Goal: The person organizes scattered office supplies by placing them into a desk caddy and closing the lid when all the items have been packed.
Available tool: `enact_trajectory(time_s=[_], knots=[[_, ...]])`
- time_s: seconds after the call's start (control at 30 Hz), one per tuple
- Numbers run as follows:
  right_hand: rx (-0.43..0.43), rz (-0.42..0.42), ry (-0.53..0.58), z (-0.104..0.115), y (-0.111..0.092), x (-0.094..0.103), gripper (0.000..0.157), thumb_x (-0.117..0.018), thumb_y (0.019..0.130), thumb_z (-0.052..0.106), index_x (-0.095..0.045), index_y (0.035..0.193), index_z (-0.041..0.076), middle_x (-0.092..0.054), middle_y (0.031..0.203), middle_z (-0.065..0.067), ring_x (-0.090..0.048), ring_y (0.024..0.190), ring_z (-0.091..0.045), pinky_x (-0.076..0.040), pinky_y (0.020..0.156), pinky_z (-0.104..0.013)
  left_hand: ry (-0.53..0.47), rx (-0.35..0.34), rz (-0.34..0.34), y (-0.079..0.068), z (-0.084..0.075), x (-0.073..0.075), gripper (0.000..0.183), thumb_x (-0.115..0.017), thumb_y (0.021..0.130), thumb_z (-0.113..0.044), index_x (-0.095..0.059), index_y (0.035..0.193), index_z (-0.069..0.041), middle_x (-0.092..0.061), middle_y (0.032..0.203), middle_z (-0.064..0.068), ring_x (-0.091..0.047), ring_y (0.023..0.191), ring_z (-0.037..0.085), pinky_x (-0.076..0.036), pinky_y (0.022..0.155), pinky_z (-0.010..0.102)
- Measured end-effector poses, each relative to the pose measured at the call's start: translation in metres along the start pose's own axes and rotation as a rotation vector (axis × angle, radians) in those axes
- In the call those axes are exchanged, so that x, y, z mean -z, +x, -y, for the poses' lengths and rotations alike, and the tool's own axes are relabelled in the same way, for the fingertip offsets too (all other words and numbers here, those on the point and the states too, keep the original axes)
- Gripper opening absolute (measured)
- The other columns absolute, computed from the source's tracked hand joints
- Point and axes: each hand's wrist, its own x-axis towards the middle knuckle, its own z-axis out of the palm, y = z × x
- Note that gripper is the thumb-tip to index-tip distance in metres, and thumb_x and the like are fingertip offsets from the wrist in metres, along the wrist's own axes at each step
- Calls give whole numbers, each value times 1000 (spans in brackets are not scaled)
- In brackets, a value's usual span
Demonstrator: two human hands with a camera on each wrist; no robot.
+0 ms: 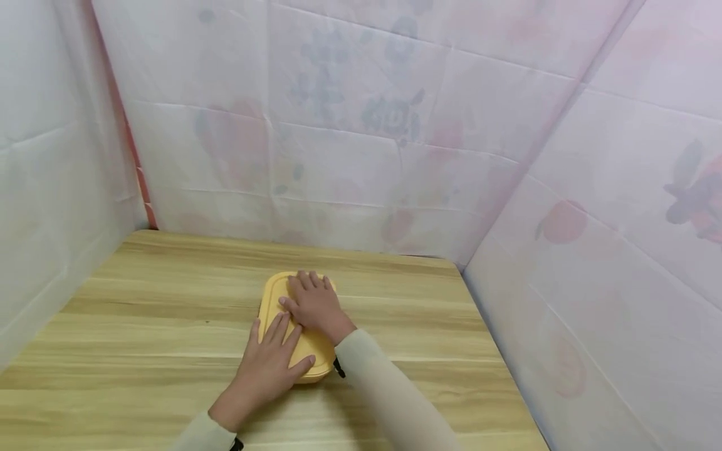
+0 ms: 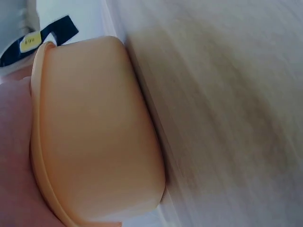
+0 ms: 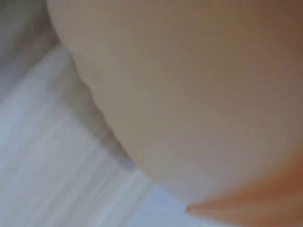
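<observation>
A yellow lidded food container point(image 1: 321, 352) lies on the wood-grain table point(image 1: 152, 319), its long side running away from me. My left hand point(image 1: 267, 368) rests on the near left part of the lid with its fingers spread. Farther up the lid, my right hand point(image 1: 317, 307) lies flat with straight fingers, its thumb close to the left fingertips. In the left wrist view the container's smooth side point(image 2: 94, 127) stands on the table, and part of the left hand point(image 2: 14, 151) covers the rim. The right wrist view is blurred, with a pale container wall point(image 3: 189, 94) filling most of it.
Whitish sheets with faded fruit prints form a back wall point(image 1: 338, 163), a left wall point(image 1: 39, 175) and a right wall point(image 1: 620, 263) around the table. A dark strap point(image 2: 66, 30) with a yellow label shows beyond the container in the left wrist view.
</observation>
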Motion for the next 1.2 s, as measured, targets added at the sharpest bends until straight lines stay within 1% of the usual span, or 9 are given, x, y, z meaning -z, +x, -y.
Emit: enact_trajectory(time_s=[0.1,0.2,0.3,0.47,0.67,0.83,0.9,1.0,1.2], knots=[[57,35,-91,3,5,0,66,-11,106,60,-21,162,28,-18,170,-1,-18,156,-27,-17,127,-51,-8,12,-1,0,-1,-2,78,-41,100,-65,-51,147,-4,-29,162,23,-25,152,39,-4,119,68],[87,60,-124,2,6,1,66,-8,106,59,-19,163,28,-16,170,1,-17,157,-27,-16,127,-51,-11,15,-9,0,-2,-2,77,-41,100,-65,-50,148,-5,-29,162,23,-25,152,39,-5,119,69],[92,70,-115,-3,6,5,65,-12,106,60,-19,163,28,-18,170,1,-18,156,-26,-15,127,-51,-6,14,-9,0,-3,-2,76,-40,101,-65,-49,149,-8,-29,163,21,-26,152,38,-6,119,68],[66,89,-66,-12,4,11,66,-19,105,62,-20,163,28,-22,168,1,-22,155,-24,-15,127,-50,16,-8,-8,1,-3,3,73,-42,100,-64,-51,148,-10,-34,161,21,-28,151,37,-8,119,68],[144,125,22,-5,9,19,68,-21,105,63,-19,163,26,-19,169,0,-18,157,-24,-13,127,-51,27,2,29,1,-1,7,73,-42,101,-64,-51,149,-9,-29,163,20,-25,153,37,-6,119,68],[183,167,-38,4,16,27,68,-19,105,62,-17,163,26,-23,168,2,-21,156,-24,-16,127,-51,28,-3,33,0,0,6,74,-41,101,-64,-51,148,-8,-27,163,20,-25,153,36,-6,119,68],[182,181,-79,7,18,29,70,-17,105,64,-17,163,26,-26,167,3,-25,155,-23,-17,127,-50,37,-1,31,-1,-1,5,73,-41,101,-64,-52,147,-8,-29,163,20,-27,152,36,-7,119,68],[168,203,-94,10,19,33,72,-16,103,66,-16,163,27,-31,165,4,-29,153,-20,-18,127,-48,53,-2,31,-2,-1,3,73,-40,101,-65,-53,147,-9,-31,162,20,-27,152,36,-7,119,68],[106,223,-51,15,27,47,75,-27,100,71,-19,162,31,-41,160,7,-36,149,-12,-17,128,-45,74,-27,-6,3,2,1,70,-43,101,-63,-56,145,-10,-36,160,19,-30,152,34,-10,119,68]])
